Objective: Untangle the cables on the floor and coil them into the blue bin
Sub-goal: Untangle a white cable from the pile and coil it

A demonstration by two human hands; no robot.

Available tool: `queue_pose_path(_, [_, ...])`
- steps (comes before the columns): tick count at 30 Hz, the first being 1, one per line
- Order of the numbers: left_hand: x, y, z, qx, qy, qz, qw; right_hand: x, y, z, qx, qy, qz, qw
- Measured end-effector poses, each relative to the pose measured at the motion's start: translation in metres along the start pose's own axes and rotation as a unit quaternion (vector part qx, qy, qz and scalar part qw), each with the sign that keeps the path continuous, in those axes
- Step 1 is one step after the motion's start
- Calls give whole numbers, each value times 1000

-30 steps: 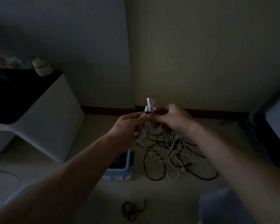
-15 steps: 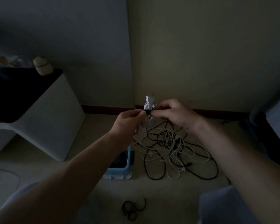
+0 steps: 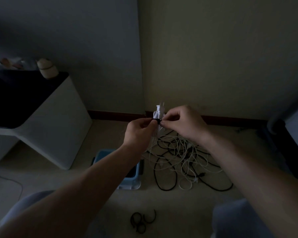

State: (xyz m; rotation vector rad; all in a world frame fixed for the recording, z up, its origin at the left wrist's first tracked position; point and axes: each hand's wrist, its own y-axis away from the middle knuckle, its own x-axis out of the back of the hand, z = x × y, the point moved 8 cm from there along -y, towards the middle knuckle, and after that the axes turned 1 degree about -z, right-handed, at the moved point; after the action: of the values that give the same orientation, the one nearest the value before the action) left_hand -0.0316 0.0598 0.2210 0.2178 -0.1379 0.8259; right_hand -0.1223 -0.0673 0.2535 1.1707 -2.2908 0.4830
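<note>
Head camera, looking forward and down in a very dim room: a person's two bare forearms reach out over a pale floor [image 3: 96,200] toward the corner of two walls.

The left hand [image 3: 138,131] and the right hand [image 3: 184,124] meet in mid-air, above the floor. Each pinches one end of a short black strap [image 3: 156,121] between thumb and forefinger, with the other fingers curled in. The strap wraps a gathered white cable [image 3: 157,131], whose plug [image 3: 159,111] points prongs-up just above the fingertips.

Below and beyond the hands, a tangle of cables [image 3: 182,162], black and white strands looped through each other, lies spread on the floor. White strands seem to run from the held cable down into this tangle. The blue bin [image 3: 132,182] sits on the floor just left of the tangle, partly hidden by the left forearm. What it holds cannot be made out.

Some loose black straps [image 3: 141,222] lie near the person's knees. A white cabinet [image 3: 58,126] with a dark top stands at the left.

The step in hand appears to be working the strap on one white cable. Whether it is being fastened or undone cannot be told. Most of the task looks undone. The next move likely calls for keeping the loops together while the strap closes, then freeing the trailing strands before lowering the coil into the bin.
</note>
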Motion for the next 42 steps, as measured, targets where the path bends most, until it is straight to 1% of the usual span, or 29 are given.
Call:
queue_pose_path(2, [0, 0, 0, 2, 6, 7, 1000, 0, 0, -2, 14, 21, -2, 1000])
queue_pose_path(5, [1, 0, 1, -13, -15, 17, 1000, -1, 1, -6, 23, 49, -7, 998])
queue_pose_path(7, [2, 0, 0, -20, -34, 25, 999, -1, 2, -7, 21, 36, -16, 999])
queue_pose_path(10, [5, -1, 0, -25, -60, 44, 997, -5, 2, -3, -4, 1, -32, 999])
queue_pose_path(16, [3, -1, -2, -26, -84, 37, 995, -8, -3, 7, -47, -2, -63, 997])
queue_pose_path(20, [1, -1, -2, -28, -83, 28, 996, -7, -1, 10, -41, -8, -109, 993])
queue_pose_path(24, [1, -1, -3, -28, -74, 23, 997, -7, 0, 11, -16, -24, -114, 993])
queue_pose_path(27, [1, -1, -3, -27, -64, 19, 997, -7, -2, 13, -15, -32, -102, 994])
queue_pose_path(31, [0, 1, 1, -41, -70, 16, 997, -5, -3, 15, -11, -15, -59, 998])
queue_pose_path(36, [2, 4, 4, -47, -49, 12, 998, -7, 1, 16, -7, -54, 1, 998])
queue_pose_path(42, [4, 4, 3, -42, -76, 15, 996, -14, 6, 15, -9, -76, 47, 996])
